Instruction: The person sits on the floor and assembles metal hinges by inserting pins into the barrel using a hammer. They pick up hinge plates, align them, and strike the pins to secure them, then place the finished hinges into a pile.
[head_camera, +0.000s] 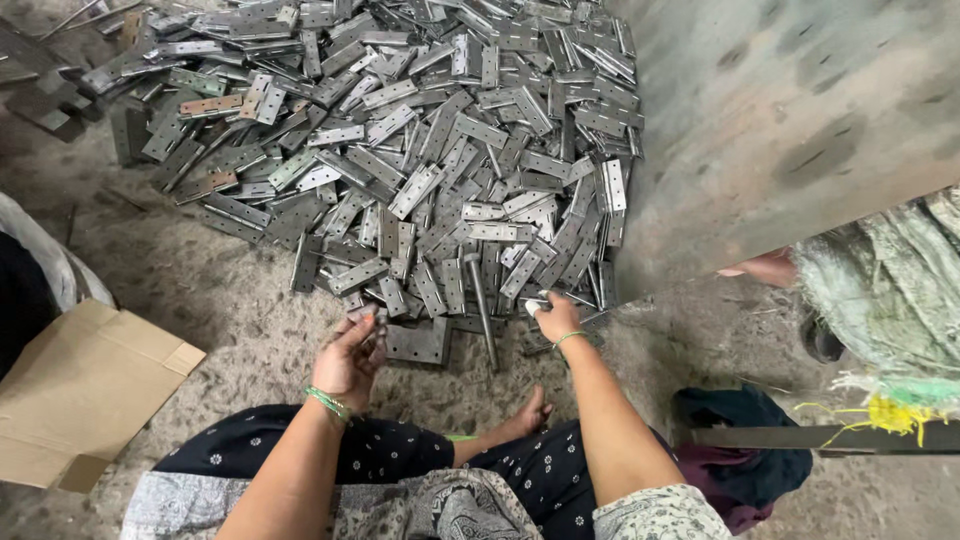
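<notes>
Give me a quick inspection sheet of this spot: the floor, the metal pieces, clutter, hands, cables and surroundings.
Surface: dusty, gritty ground.
Job's things: big heap of grey metal hinges; a metal rod lies at its near edge.
Clutter: flattened cardboard on the left; dark cloth on the right.
Hands: left hand holds a small metal piece, only partly visible; right hand reaches into the heap's edge, fingertips wrapped in white.
Cables: nothing seen.
Surroundings: grey slab wall; woven sack; another person's hand beside it.
</notes>
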